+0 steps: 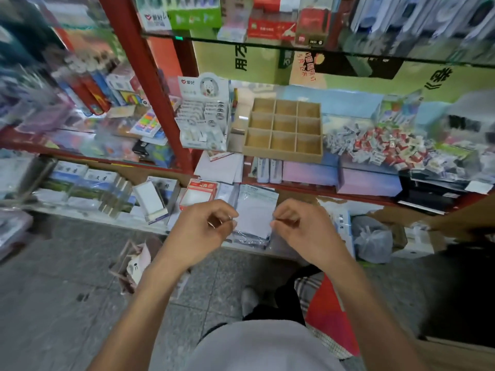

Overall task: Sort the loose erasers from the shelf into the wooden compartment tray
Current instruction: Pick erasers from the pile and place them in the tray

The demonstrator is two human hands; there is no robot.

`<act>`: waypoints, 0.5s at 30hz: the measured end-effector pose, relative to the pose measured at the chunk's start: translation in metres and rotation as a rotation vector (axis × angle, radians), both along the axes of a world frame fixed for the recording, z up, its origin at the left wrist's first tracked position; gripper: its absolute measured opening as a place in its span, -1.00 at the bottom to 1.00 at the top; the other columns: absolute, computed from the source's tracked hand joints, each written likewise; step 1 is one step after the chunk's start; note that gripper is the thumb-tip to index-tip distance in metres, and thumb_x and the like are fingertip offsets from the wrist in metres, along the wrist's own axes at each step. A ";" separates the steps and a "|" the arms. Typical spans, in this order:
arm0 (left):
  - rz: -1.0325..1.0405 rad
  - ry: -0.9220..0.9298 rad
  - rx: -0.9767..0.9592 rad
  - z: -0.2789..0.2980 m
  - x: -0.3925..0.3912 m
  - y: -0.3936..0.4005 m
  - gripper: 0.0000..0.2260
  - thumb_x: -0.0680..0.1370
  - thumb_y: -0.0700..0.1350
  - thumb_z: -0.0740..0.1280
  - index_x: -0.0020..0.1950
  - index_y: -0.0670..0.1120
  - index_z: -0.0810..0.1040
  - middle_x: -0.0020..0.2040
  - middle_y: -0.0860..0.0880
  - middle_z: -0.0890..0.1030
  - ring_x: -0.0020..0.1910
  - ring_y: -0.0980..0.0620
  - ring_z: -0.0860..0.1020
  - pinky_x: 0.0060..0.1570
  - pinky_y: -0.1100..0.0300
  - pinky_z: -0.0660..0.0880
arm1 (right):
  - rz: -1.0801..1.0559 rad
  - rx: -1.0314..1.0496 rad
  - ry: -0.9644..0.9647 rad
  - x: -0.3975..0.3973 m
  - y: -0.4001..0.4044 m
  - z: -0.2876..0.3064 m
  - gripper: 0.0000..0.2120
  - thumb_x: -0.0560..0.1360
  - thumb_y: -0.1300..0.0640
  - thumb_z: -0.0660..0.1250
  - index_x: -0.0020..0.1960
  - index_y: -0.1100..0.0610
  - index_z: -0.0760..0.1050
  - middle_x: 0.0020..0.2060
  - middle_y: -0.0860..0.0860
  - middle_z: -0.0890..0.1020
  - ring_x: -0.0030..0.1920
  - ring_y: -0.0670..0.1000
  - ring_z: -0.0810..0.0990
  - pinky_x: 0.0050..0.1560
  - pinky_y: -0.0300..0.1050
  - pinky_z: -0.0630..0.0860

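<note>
wooden compartment tray (283,129) on glass shelf, all nine cells bare, set just left of loose erasers (375,145), likely so each carry is short. left hand (199,231) and right hand (300,228) low before shelf, well apart from pile, fingers loosely curled, grasping nothing. sorting seems not yet begun.

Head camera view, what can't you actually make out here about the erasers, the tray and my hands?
- Loose erasers: the head view shows a motion-blurred pile; single pieces and printing are unreadable.
- Wooden compartment tray: its walls hide the near strip of each compartment floor.
- Left hand and right hand: curled fingers hide the palms, so whether either has a grip on something small is unclear.
</note>
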State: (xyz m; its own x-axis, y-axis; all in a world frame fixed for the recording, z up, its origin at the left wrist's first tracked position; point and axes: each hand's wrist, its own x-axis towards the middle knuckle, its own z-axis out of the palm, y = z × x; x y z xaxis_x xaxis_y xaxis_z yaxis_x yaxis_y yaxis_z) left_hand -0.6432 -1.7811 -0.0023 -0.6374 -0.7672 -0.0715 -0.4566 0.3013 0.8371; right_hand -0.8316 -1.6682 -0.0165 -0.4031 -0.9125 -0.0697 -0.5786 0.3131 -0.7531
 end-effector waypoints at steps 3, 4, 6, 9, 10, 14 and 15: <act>-0.017 -0.017 -0.029 0.004 -0.019 -0.041 -0.84 0.47 -0.30 0.44 -0.11 -0.03 0.65 -0.27 0.00 0.65 -0.31 0.16 0.57 -0.22 0.40 0.46 | -0.023 -0.015 -0.015 -0.021 -0.040 0.003 -0.89 0.44 0.11 0.46 -0.15 -0.06 0.54 -0.23 -0.17 0.64 -0.19 -0.24 0.58 -0.13 -0.46 0.45; -0.022 -0.033 -0.041 0.003 -0.026 -0.056 -0.82 0.47 -0.30 0.43 -0.11 -0.01 0.65 -0.26 0.00 0.66 -0.28 0.13 0.59 -0.20 0.36 0.48 | -0.029 -0.010 -0.016 -0.029 -0.053 0.003 -0.91 0.44 0.10 0.46 -0.13 -0.04 0.55 -0.22 -0.16 0.64 -0.18 -0.25 0.58 -0.14 -0.51 0.42; -0.032 -0.046 -0.031 0.003 -0.039 -0.081 -0.82 0.47 -0.30 0.42 -0.10 -0.01 0.66 -0.26 0.01 0.66 -0.25 0.07 0.61 -0.17 0.29 0.50 | -0.047 -0.003 -0.032 -0.041 -0.074 0.005 -0.91 0.45 0.09 0.46 -0.12 -0.04 0.55 -0.21 -0.18 0.64 -0.17 -0.27 0.57 -0.16 -0.57 0.37; -0.066 -0.045 -0.037 0.000 -0.061 -0.116 -0.83 0.47 -0.30 0.43 -0.11 -0.02 0.66 -0.27 0.08 0.64 -0.26 0.11 0.59 -0.18 0.34 0.48 | -0.066 -0.021 -0.041 -0.058 -0.102 0.009 -0.89 0.45 0.11 0.45 -0.16 -0.05 0.54 -0.23 -0.20 0.63 -0.16 -0.29 0.56 -0.13 -0.52 0.42; -0.082 -0.043 -0.038 -0.002 -0.068 -0.126 -0.82 0.47 -0.29 0.44 -0.13 0.00 0.66 -0.28 0.11 0.64 -0.27 0.15 0.58 -0.19 0.36 0.46 | -0.069 -0.027 -0.039 -0.062 -0.109 0.010 -0.88 0.45 0.13 0.45 -0.17 -0.05 0.53 -0.24 -0.21 0.62 -0.16 -0.29 0.56 -0.11 -0.49 0.44; -0.131 0.006 -0.050 -0.009 -0.099 -0.174 -0.74 0.46 -0.24 0.46 -0.16 0.15 0.62 -0.28 0.21 0.62 -0.25 0.21 0.58 -0.19 0.41 0.43 | -0.140 -0.026 -0.027 -0.079 -0.143 0.008 -0.88 0.45 0.16 0.45 -0.12 -0.03 0.55 -0.20 -0.15 0.65 -0.15 -0.21 0.59 -0.08 -0.38 0.49; -0.151 0.024 -0.042 -0.010 -0.106 -0.185 -0.74 0.47 -0.24 0.46 -0.16 0.16 0.61 -0.28 0.23 0.61 -0.25 0.23 0.58 -0.20 0.43 0.43 | -0.156 -0.024 -0.017 -0.083 -0.151 0.008 -0.90 0.45 0.16 0.45 -0.11 -0.01 0.57 -0.20 -0.14 0.65 -0.16 -0.21 0.59 -0.09 -0.40 0.48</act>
State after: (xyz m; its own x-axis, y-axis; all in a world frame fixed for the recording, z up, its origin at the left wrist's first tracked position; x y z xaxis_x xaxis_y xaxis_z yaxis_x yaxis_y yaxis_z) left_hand -0.7489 -1.9657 -0.0118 -0.7466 -0.6648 -0.0243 -0.3833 0.4001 0.8325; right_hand -0.9144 -1.8189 -0.0087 -0.5394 -0.8402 -0.0567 -0.5113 0.3803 -0.7706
